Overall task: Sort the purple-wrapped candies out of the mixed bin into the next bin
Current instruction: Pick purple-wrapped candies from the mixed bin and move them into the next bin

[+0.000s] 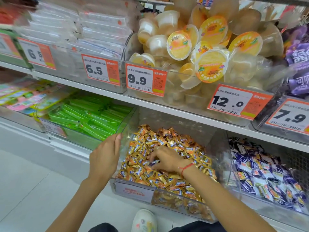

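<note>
A clear mixed bin (133, 190) on the lower shelf is heaped with gold and orange wrapped candies (167, 144). My right hand (164, 159) is down in the heap and pinches a purple-wrapped candy (154, 162) between thumb and fingers. My left hand (105, 154) rests with straight fingers on the left wall of this bin, near its top edge. The neighbouring bin (234, 181) to the right holds purple and white wrapped candies (260, 169).
Left of the mixed bin is a bin of green packets (90, 118). The shelf above carries bins of jelly cups (197, 47) with orange price tags (146, 80). A white shoe (144, 221) stands on the pale floor below.
</note>
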